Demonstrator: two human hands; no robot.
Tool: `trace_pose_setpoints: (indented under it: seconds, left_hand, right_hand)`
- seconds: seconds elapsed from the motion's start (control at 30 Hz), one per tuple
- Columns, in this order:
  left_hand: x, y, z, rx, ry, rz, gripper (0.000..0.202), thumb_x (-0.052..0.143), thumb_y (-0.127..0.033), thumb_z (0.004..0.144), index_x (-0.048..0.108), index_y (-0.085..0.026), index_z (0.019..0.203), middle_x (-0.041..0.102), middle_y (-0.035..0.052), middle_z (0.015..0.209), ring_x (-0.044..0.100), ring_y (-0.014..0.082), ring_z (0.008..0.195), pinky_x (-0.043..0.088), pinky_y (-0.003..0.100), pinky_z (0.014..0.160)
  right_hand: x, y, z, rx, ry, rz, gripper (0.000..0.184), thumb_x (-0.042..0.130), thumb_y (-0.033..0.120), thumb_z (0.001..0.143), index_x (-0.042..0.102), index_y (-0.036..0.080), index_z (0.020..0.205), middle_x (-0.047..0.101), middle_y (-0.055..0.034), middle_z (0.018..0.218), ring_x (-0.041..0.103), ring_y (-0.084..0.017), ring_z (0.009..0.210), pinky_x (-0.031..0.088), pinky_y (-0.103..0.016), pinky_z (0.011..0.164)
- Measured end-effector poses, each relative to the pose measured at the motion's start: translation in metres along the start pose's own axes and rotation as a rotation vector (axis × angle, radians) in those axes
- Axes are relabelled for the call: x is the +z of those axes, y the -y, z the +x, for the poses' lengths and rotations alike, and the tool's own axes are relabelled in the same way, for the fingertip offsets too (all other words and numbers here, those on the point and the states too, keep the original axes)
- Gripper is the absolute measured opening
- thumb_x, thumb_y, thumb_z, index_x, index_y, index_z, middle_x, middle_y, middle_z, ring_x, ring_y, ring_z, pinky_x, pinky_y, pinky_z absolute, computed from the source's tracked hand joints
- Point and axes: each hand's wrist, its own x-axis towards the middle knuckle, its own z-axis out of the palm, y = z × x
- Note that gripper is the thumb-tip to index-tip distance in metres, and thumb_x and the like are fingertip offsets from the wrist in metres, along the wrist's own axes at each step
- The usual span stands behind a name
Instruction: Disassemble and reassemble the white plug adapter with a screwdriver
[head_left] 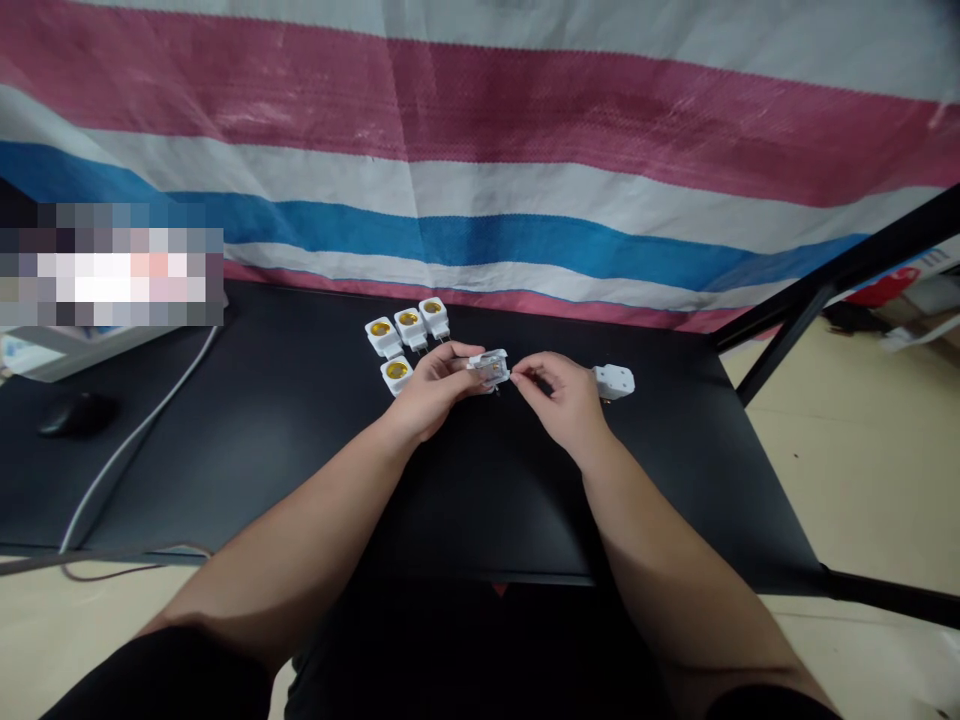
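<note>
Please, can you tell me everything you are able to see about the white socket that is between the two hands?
The white socket is a small lamp socket of what looks like white plastic. It seems open, with metal parts showing inside, but the details are too small to tell. It lies sideways across the view, above the black table. The left hand holds its left end, and the fingertips of the right hand pinch its right end.

Four white plastic screw-socket adapters (409,330) sit on the black tabletop (495,500), three in a row behind the fourth, a white plastic plug body (613,382) lies well right of them, a black computer mouse (77,414) lies far left, and a striped woven tarpaulin (480,170) hangs behind.
</note>
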Motion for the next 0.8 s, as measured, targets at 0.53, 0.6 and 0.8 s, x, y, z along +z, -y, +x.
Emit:
trace_pose_setpoints:
  seconds: [0.53,0.6,0.8]
  left_hand:
    - [0.000,0.008,0.000,0.013,0.087,0.056,0.037,0.098,-0.023,0.076,0.075,-0.016,0.105,0.084,0.0066,0.102,0.080,0.0172,0.091,0.066,0.030,0.084]
    - [0.000,0.008,0.000,0.022,0.093,0.070,0.037,0.097,-0.022,0.076,0.075,-0.016,0.106,0.084,0.0065,0.100,0.080,0.0174,0.091,0.066,0.031,0.084]
    - [-0.001,0.008,0.000,0.052,0.121,0.135,0.033,0.095,-0.021,0.078,0.076,-0.016,0.104,0.084,0.0065,0.099,0.080,0.0172,0.088,0.065,0.031,0.082]
  right_hand:
    - [0.007,0.003,-0.002,-0.045,-0.010,-0.071,0.009,0.070,0.019,0.094,0.074,0.027,0.097,0.081,-0.0038,0.094,0.078,-0.024,0.085,0.063,-0.043,0.085]
    - [0.007,0.002,-0.002,-0.027,-0.001,-0.037,0.008,0.070,0.020,0.094,0.074,0.027,0.097,0.081,-0.0038,0.094,0.079,-0.023,0.086,0.063,-0.043,0.086]
    - [0.004,-0.008,-0.001,0.115,0.067,0.130,0.005,0.077,0.027,0.091,0.075,0.025,0.095,0.081,-0.0037,0.092,0.079,-0.023,0.086,0.062,-0.042,0.086]
